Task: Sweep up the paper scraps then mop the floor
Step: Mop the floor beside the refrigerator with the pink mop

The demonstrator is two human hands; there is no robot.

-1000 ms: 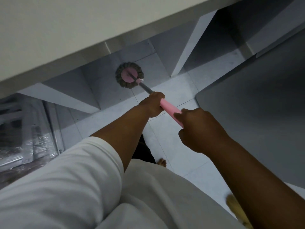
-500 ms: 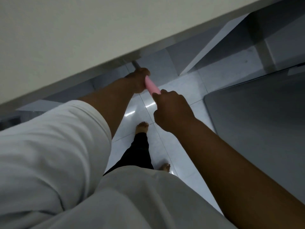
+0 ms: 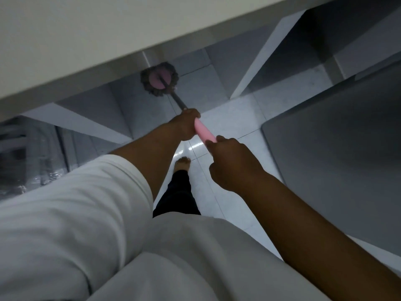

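Mopping looks to be the step in hand: no paper scraps show on the tiled floor (image 3: 230, 118), so the sweeping is probably done. The mop head (image 3: 159, 80), a round grey fringe around a pink disc, lies flat on the tiles at about 11 o'clock from the hands, just under the edge of the white bench (image 3: 86, 40) that fills the top of the view. Its metal shaft (image 3: 178, 102) runs down toward 5 o'clock into the pink handle (image 3: 204, 132). The left grip (image 3: 185, 123) is wrapped fully round the handle where pink meets metal, fingers curled tight with no gap showing. The right grip (image 3: 232, 164), just beside it at 5 o'clock, is closed over the handle's upper end, whose tip is hidden inside the curled fingers. A bare foot (image 3: 182, 164) stands on the tiles at 6 o'clock from the left grip, directly in the mop's return path. The next move likely calls for drawing the head back out from under the bench in a straight stroke, or pushing it deeper. Both need the shaft kept low enough to clear the bench edge, with the head flat on the tiles. A grey panel (image 3: 336, 159) at 3 o'clock limits any sideways swing.
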